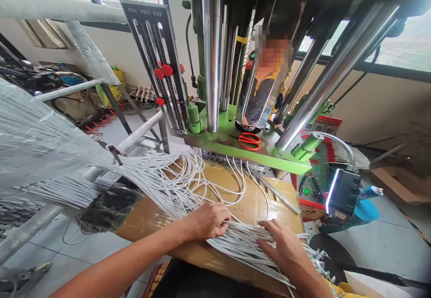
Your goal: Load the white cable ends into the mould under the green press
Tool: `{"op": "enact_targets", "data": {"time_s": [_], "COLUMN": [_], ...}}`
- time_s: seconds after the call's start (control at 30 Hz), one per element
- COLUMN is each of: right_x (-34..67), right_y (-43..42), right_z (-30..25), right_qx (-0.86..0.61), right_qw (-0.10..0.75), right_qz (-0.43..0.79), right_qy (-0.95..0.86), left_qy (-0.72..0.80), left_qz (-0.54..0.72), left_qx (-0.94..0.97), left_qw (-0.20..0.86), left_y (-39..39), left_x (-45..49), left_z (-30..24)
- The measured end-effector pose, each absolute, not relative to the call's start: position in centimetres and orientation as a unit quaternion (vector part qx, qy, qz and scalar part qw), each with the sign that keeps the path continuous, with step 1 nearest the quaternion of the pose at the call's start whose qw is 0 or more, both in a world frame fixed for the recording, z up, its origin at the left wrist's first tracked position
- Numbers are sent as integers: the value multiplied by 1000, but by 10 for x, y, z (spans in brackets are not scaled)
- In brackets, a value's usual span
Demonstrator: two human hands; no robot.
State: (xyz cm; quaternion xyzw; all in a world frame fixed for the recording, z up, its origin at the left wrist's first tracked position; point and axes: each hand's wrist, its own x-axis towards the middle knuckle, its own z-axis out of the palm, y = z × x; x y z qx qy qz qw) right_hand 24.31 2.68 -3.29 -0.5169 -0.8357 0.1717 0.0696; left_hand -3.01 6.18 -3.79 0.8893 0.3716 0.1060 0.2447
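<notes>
A thick bundle of thin white cables (240, 244) lies across a brown cardboard sheet (148, 219) in front of me. My left hand (210, 221) is closed at the bundle's left part, its curled fingers gripping white cable; how many strands it holds is hidden. My right hand (281, 244) rests over the bundle's right part, thumb and fingers apart and touching the strands. To the right of it, the cable ends with small terminals (318, 257) fan out. Several cables loop up from the sheet to the metal mould (222, 155) under the green press.
The green press plate (218, 143) carries red-handled scissors (249, 141). A metal bar (279, 195) lies right on the cardboard. More cables hang from a plastic-wrapped rack (60, 141) at left. A control box (313, 177) and a lamp (341, 195) stand right. A person (264, 91) shows behind the press columns.
</notes>
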Motion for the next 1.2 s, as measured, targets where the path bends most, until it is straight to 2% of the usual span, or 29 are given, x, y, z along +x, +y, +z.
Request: {"op": "enact_targets", "data": {"time_s": [0.1, 0.23, 0.37, 0.47, 0.53, 0.63, 0.7, 0.77, 0.83, 0.97, 1.0, 1.13, 1.2], "right_x": [240, 229, 203, 188, 193, 232, 264, 284, 285, 259, 256, 258, 256], "right_y": [26, 28, 34, 36, 35, 33, 31, 27, 20, 3, 0, -4, -6], "right_z": [-40, -43, -41, -42, -45, -46, -43, -37, -31, -30, -32, -36, -27], "right_qx": [-509, -492, -481, -469, -455, -448, -448, -435, -410, -316, -301, -309, -314], "right_qw": [126, 200, 225, 221, 204, 184, 176, 169, 170, 145, 133, 95, 102], "right_qz": [149, 179, 249, 267, 208, 10, -105, -162, -175, -134, -128, -151, -158], "right_qy": [-839, -828, -810, -812, -841, -875, -870, -869, -879, -928, -936, -934, -931], "left_qy": [388, 410, 423, 409, 382, 391, 414, 422, 406, 337, 342, 433, 445], "left_qz": [135, 179, 171, 180, 188, 187, 163, 119, 91, 124, 132, 100, 101], "left_qx": [861, 806, 757, 765, 796, 831, 840, 847, 841, 774, 769, 789, 766], "left_qw": [301, 387, 468, 464, 429, 349, 309, 300, 345, 522, 524, 425, 453], "left_y": [67, 72, 73, 70, 63, 46, 31, 16, 4, -11, -15, -27, -31], "left_x": [-27, -32, -34, -35, -39, -49, -51, -43, -27, 4, 6, 1, 3], "left_z": [-38, -28, -21, -12, -2, 8, 6, 0, -6, -5, -5, -16, -18]}}
